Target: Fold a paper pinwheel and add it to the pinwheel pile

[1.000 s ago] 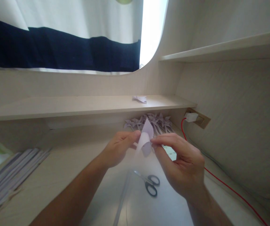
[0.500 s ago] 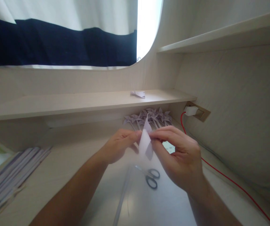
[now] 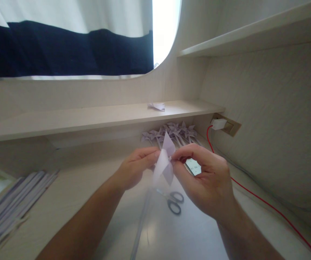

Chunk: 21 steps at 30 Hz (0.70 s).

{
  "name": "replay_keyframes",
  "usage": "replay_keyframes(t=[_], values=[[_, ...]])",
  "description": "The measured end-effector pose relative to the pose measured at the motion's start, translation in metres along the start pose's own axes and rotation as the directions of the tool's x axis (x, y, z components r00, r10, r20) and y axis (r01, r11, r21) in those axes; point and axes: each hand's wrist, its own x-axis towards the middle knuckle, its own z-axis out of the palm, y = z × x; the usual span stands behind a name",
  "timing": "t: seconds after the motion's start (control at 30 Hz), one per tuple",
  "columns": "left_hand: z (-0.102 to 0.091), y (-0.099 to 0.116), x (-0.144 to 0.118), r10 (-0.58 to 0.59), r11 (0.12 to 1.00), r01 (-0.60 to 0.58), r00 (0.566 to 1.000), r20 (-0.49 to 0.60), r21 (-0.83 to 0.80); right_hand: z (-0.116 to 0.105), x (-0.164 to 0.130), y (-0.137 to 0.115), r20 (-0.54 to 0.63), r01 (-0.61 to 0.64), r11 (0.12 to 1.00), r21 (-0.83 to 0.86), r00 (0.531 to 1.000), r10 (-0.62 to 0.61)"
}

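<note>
Pale wood surrounds us in the head view: a desk point(image 3: 71, 195) set in an alcove, a low shelf point(image 3: 90, 117) across the back and a curtained window above. We hold a small lilac paper piece point(image 3: 164, 164) up over the desk, between both hands. Our left hand point(image 3: 135, 169) pinches its left edge with thumb and fingertips closed on it; our right hand point(image 3: 206, 180) pinches the right side the same way. It looks like we are mid-fold, pressing a flap over. The next move likely calls for a firm crease without letting the thin sheet slip. Scissors point(image 3: 173, 202) lie on the desk below, finished paper pinwheels point(image 3: 171, 131) sit under the shelf, and a red cable point(image 3: 253, 195) trails from a wall socket point(image 3: 223, 124).
</note>
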Motion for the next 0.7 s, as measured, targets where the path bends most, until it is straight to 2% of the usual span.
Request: replay_keyframes(t=[0.37,0.7], values=[[-0.003,-0.003,-0.002,0.016,0.997,-0.012,0.998,0.06,-0.072,-0.006,0.003,0.0,0.034,-0.054,0.998,-0.019,0.998,0.054],[0.009,0.007,-0.009,0.161,0.967,-0.143,0.984,-0.07,0.212,-0.006,0.001,0.003,0.054,-0.091,0.995,-0.029,0.994,0.093]])
